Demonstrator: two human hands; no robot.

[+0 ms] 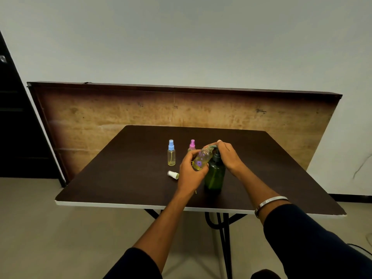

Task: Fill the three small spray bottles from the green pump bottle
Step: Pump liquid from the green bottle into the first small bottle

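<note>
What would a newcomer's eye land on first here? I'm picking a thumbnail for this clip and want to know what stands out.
The two hands meeting mid-table: the left hand holds a tilted, uncapped small bottle at the spout of the green pump bottle, while the right hand rests on the pump head. Behind stand a blue-capped spray bottle and a pink-capped one; a loose white spray cap lies left of the hands.

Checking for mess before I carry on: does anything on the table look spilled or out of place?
No spill shows. The only oddity is a white spray cap lying on its side on the table, off its bottle.
</note>
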